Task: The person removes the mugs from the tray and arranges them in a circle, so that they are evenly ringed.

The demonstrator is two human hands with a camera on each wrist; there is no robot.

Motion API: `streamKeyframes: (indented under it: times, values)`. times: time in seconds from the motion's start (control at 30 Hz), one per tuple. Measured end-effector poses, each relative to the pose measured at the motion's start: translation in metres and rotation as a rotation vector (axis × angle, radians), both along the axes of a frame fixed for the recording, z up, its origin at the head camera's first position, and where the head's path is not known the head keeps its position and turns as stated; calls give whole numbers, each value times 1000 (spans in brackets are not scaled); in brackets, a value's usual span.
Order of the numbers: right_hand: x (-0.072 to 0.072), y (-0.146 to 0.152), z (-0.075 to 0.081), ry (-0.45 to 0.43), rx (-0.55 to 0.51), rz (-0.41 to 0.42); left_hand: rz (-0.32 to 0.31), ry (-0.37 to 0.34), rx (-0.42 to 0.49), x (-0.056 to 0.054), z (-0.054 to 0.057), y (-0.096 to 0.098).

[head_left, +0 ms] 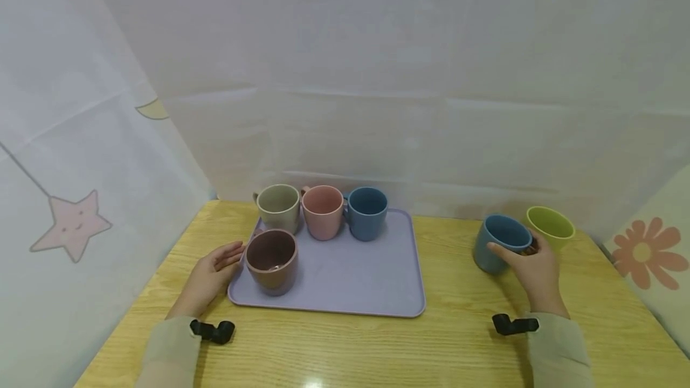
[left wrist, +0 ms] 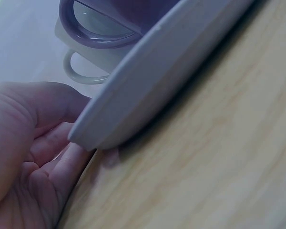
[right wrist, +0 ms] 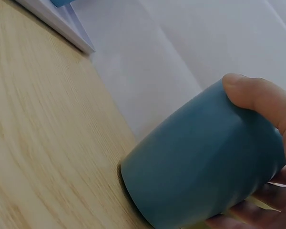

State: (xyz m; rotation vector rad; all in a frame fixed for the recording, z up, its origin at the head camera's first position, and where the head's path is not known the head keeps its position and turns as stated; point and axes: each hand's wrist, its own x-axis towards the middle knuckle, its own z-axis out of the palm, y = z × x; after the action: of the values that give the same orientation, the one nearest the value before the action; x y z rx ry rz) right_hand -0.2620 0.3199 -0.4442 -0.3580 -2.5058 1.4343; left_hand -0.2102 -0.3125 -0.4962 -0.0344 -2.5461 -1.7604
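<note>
In the head view my right hand (head_left: 541, 268) grips a blue mug (head_left: 493, 250), thumb at its rim and fingers round the far side. Its base (right wrist: 138, 195) is at or just above the table; I cannot tell which. Close behind that hand stands a lime-green cup (head_left: 552, 226). My left hand (head_left: 212, 274) holds the left edge of a lilac tray (head_left: 356, 280), thumb by the rim and fingers low against it. Beside this hand, a brown-mauve mug (head_left: 272, 262) stands on the tray.
Along the tray's back stand a grey-beige mug (head_left: 278, 211), a pink mug (head_left: 323, 214) and a second blue mug (head_left: 368, 214), all upright. The wooden table (head_left: 453, 340) meets a pale cloth backdrop (head_left: 345, 106) behind and at the sides.
</note>
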Motion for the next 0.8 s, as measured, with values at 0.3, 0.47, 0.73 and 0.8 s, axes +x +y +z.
streamKeyframes:
  times: [0.3,0.47,0.73,0.8]
  values:
    - [2,9,0,5,85,-16,5,-5,-12,0,-1,0]
    - [3,13,2,2,122,7,-4,5,-6,-1,1,0]
    - [6,13,7,0,101,31,-13,13,3,1,0,-1]
    - [6,14,7,-13,91,29,-14,6,3,1,-1,-2]
